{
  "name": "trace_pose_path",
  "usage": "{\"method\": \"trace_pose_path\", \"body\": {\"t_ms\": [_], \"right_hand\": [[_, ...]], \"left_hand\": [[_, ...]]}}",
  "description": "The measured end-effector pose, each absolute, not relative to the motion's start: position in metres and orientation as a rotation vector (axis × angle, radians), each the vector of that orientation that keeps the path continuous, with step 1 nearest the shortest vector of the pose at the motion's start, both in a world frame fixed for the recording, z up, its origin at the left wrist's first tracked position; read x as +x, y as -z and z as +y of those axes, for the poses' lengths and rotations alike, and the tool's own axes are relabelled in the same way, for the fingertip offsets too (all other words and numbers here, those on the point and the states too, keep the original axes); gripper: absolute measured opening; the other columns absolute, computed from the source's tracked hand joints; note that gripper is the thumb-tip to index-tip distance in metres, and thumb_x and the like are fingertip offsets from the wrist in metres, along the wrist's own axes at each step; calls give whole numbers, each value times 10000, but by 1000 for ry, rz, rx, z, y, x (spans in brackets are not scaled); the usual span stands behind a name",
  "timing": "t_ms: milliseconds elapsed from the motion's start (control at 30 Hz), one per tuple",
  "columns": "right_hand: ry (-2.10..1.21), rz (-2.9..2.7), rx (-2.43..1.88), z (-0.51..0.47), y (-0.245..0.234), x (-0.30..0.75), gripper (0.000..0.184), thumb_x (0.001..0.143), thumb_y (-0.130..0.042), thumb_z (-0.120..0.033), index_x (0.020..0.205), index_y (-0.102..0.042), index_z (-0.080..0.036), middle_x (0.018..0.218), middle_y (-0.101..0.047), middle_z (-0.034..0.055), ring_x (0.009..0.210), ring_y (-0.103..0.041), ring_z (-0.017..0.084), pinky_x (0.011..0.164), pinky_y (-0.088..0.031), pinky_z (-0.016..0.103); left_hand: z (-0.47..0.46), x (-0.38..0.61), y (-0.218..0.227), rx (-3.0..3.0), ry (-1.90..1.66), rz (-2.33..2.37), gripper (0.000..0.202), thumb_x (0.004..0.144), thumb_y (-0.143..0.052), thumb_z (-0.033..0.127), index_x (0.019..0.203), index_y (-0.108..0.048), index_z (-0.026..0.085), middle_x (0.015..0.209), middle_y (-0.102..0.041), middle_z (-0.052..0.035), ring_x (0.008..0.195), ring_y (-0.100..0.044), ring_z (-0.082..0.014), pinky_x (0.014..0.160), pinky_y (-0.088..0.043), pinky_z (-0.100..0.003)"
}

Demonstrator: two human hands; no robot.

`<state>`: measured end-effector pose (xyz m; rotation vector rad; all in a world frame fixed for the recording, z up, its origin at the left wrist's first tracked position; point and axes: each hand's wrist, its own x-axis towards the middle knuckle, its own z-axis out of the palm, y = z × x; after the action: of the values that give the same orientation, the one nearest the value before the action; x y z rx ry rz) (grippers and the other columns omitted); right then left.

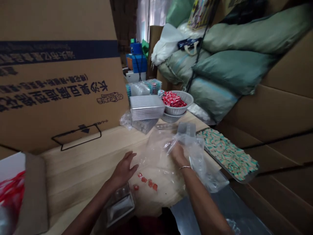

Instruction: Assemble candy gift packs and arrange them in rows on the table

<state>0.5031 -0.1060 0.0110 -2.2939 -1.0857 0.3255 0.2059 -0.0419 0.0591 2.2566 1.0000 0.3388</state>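
My left hand (126, 168) hovers over the wooden table with its fingers apart and nothing in it. Just to its right lie several small red wrapped pieces (150, 183). Below my left wrist sits a clear plastic tray (120, 209) with moulded compartments, partly covered by my forearm. My right hand (178, 153) reaches into the folds of a large clear plastic bag (198, 156). The film covers its fingers, so their grip and anything in them are hidden.
Stacked clear trays (147, 107) stand at the back beside a white basket (187, 98) of red packets. At right, a tray (251, 176) is heaped with teal-and-beige pieces. A big cardboard box (61, 75) rises at left; a smaller open box (36, 192) holds red packaging.
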Motion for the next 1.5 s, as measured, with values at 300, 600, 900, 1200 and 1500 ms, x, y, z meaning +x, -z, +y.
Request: {"method": "trace_pose_path", "body": {"t_ms": [300,600,900,1200,1500], "right_hand": [[-850,-825,-1689,-208,-41,444,369,744,-633,-493,917,-653,-168,650,-541,1,554,-475,140,522,-402,262],[-1345,-122,-998,-224,-43,401,338,663,-749,-485,816,-646,-202,717,-591,12,495,-397,65,394,-298,153],[-477,-890,-2066,-174,-29,474,150,745,-516,-241,813,-627,-166,787,-578,43,681,-512,152,637,-407,260],[-361,-1097,-2235,-170,-30,475,130,722,-480,-226,755,-595,-174,751,-614,80,701,-553,207,685,-397,311],[-740,-1447,-1953,-243,-49,382,135,800,-434,-197,765,-565,-199,724,-622,30,662,-583,166,601,-425,247]], "left_hand": [[-81,130,-43,2339,-219,1189,404,743,-626,315,1128,-628,191,1241,-617,-134,1162,-562,-301,1020,-421,-479],[-99,174,-50,2482,-112,905,415,801,-519,235,1210,-592,222,1280,-597,-113,1187,-521,-281,1062,-323,-525],[-103,162,-38,2458,-35,984,413,791,-539,299,1187,-611,205,1307,-578,-139,1228,-493,-325,1056,-301,-593],[-109,150,-60,2376,50,1022,499,798,-571,380,1228,-591,128,1361,-519,-180,1289,-424,-332,1102,-262,-533],[-89,263,-56,2416,-1,971,917,704,-653,462,1471,-252,159,1573,-136,-174,1401,-245,-364,1117,-244,-487]]}}
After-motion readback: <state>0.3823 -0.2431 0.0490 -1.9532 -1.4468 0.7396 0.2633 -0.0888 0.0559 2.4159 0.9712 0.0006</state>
